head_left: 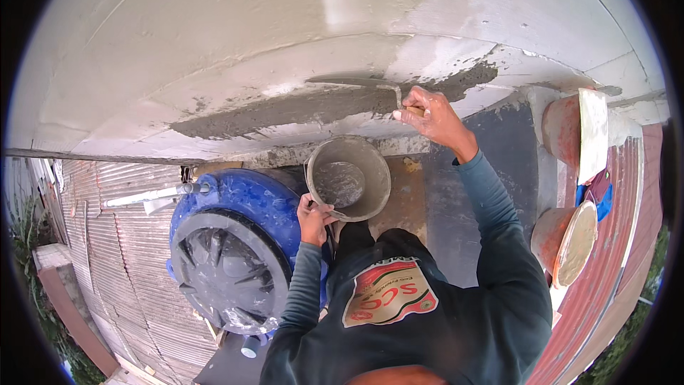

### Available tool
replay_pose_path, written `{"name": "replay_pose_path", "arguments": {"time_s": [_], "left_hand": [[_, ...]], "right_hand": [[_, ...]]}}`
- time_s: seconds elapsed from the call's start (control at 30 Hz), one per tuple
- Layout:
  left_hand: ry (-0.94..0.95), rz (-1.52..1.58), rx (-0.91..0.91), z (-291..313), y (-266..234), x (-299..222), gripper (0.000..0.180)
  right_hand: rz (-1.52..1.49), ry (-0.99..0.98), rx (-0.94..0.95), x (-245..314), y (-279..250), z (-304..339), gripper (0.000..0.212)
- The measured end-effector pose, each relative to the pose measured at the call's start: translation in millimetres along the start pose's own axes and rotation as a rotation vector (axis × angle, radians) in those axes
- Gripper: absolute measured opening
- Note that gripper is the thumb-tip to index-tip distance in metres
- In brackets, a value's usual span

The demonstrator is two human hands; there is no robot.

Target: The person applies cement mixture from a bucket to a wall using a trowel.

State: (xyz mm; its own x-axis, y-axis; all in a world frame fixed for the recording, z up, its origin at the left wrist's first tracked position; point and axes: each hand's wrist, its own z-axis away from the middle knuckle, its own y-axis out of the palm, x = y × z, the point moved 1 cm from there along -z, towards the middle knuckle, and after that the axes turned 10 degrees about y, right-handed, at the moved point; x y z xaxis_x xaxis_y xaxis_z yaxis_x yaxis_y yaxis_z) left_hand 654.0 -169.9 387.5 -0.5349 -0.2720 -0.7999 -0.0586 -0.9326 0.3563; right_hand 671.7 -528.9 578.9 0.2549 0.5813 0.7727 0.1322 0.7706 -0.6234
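Where the corrugated metal roofing (107, 242) fills the left of the view, a white pipe (153, 194) lies across it toward a big round blue plastic water tank with a black ribbed lid (228, 257), the only tank in sight. Just right of the tank, the left hand (313, 217) is curled tight around the rim and wire handle of a single round grey mortar-caked bucket (349, 178), which holds a layer of wet mortar at its bottom and hangs in front of the wall's foot. Above it, a long dark band of fresh grey mortar (299, 107) runs across the pale block wall (214, 28). The right hand (431, 117) is closed firmly on the wooden handle of a flat steel plastering trowel (356, 82), whose blade lies against the wall at the band's upper edge. Further right, two terracotta-coloured round pots (563, 128), one above the other, sit on the ledge beside the red corrugated sheet (613, 257), well apart from both hands.
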Motion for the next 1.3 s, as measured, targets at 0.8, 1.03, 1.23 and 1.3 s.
{"name": "replay_pose_path", "arguments": {"time_s": [0.8, 1.03, 1.23, 1.3], "left_hand": [[0.033, -0.07, 0.127, 21.8, 49.4, 1.6, 0.033], [0.086, -0.153, 0.265, 57.5, 95.9, 17.5, 0.033], [0.087, -0.152, 0.307, 93.7, 100.2, 48.3, 0.032], [0.128, -0.154, 0.339, 112.2, 109.9, 56.5, 0.032]], "right_hand": [[0.185, -0.007, 0.156, -64.6, 4.6, 102.9, 0.037], [0.601, 0.146, 0.176, -110.1, 125.6, 158.3, 0.018], [0.644, 0.193, 0.281, -101.7, 83.9, 218.3, 0.017], [0.67, 0.199, 0.208, -113.4, 73.5, 230.7, 0.018]]}}
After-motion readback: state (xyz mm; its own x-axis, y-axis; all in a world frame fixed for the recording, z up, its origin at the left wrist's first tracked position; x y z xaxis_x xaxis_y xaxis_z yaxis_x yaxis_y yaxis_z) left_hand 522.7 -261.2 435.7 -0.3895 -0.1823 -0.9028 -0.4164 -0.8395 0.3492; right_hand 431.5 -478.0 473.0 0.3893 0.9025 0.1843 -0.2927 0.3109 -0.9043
